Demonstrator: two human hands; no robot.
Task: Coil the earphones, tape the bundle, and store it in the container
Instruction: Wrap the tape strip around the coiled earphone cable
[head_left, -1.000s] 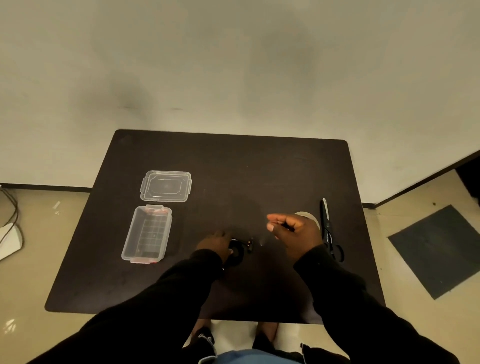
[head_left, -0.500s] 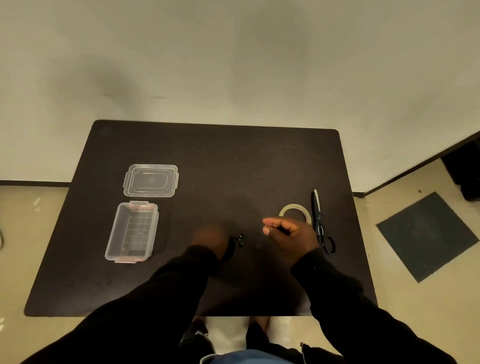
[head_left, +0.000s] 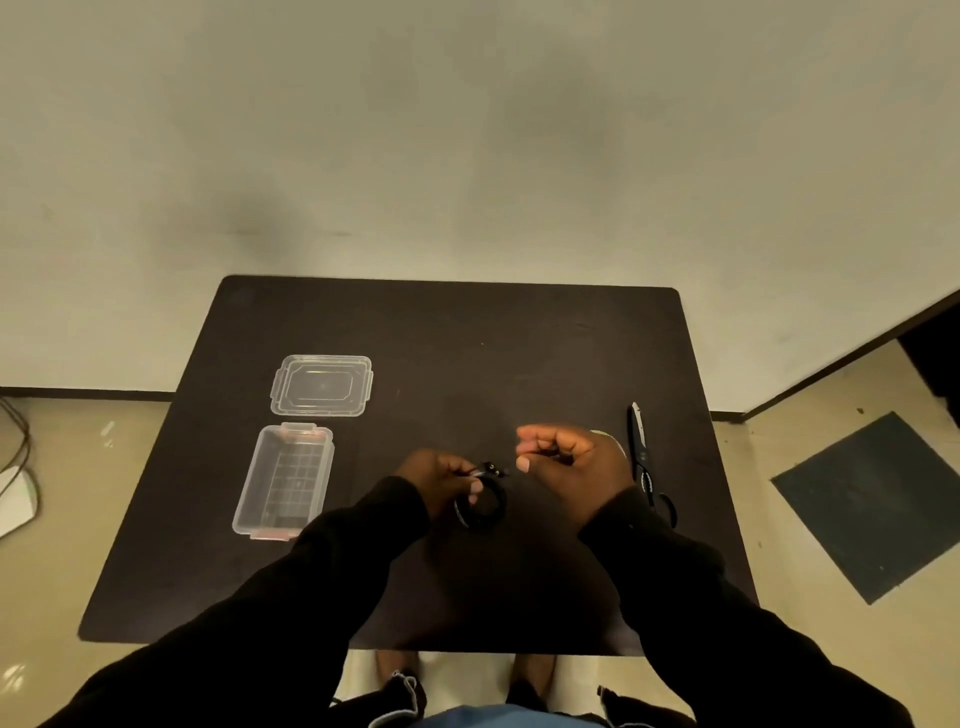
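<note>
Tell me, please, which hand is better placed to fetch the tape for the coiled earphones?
Probably the right hand: the tape roll lies just behind it, and the left hand grips the coiled earphones.

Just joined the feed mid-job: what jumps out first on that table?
Dead centre, near the table's front edge, the left hand holds the coiled black earphones, while the right hand hovers curled beside it. On the left lie the open clear container and, behind it, its separate lid. Black scissors lie at the right, with a tape roll mostly hidden behind the right hand.
</note>
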